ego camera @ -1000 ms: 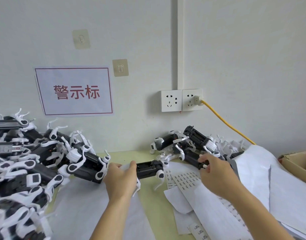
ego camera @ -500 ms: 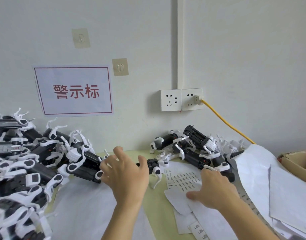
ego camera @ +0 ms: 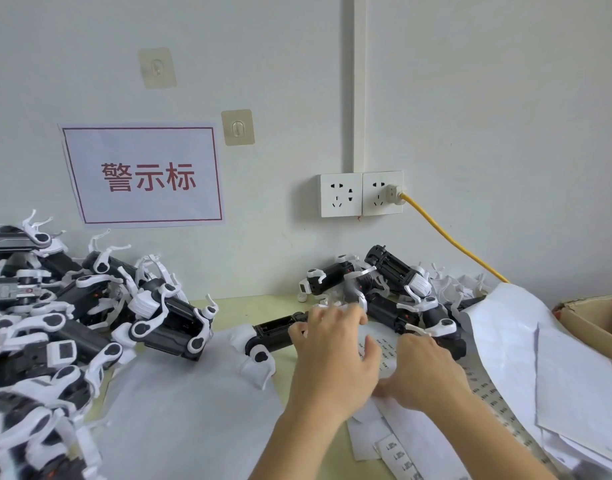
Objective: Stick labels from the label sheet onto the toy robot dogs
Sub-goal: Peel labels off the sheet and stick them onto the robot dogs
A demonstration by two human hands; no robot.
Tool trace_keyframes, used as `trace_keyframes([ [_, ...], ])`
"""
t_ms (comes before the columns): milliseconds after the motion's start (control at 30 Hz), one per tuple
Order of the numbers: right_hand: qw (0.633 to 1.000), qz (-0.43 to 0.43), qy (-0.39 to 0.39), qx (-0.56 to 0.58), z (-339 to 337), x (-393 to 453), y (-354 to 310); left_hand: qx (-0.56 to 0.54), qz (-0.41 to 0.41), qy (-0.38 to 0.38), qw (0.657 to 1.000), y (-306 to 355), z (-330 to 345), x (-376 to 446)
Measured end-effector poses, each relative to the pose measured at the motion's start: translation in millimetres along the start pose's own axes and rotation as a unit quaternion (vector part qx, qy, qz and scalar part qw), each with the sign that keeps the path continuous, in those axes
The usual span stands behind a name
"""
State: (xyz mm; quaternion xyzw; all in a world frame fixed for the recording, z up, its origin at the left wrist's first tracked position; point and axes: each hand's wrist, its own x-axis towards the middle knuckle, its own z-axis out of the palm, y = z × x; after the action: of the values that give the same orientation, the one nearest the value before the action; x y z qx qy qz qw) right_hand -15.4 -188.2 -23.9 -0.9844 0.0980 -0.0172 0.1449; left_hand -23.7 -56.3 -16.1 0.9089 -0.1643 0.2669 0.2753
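White label sheet (ego camera: 384, 344) under two hands; one toy dog (ego camera: 277, 336) beside them.

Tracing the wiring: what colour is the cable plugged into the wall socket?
Yellow cable, clearest in the head view.

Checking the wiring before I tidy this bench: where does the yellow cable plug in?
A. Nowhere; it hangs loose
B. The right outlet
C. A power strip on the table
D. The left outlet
B: the yellow cable runs up to a white plug seated in the right outlet; the left outlet has nothing plugged in.
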Motion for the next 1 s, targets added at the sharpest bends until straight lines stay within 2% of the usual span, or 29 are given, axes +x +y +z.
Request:
trace_keyframes([
  [300,0.997,0.005,-0.02,0.068,1,6,0,0.003,0.007,-0.058,0.998,-7,7,-1],
  [533,1.0,-0.022,-0.01,-0.007,0,-1,0,-0.01,0.012,-0.087,0.996,-8,8,-2],
  [767,0.998,-0.007,0.008,0.057,-5,1,-3,-0.03,-0.002,-0.099,0.995,-8,6,-1],
  [867,0.988,0.001,-0.001,0.157,-10,5,0,-0.07,-0.02,-0.09,0.993,-10,5,0],
  [1000,0.935,-0.007,-0.028,0.353,-18,8,6,-0.156,-0.06,-0.067,0.984,-11,5,1],
])
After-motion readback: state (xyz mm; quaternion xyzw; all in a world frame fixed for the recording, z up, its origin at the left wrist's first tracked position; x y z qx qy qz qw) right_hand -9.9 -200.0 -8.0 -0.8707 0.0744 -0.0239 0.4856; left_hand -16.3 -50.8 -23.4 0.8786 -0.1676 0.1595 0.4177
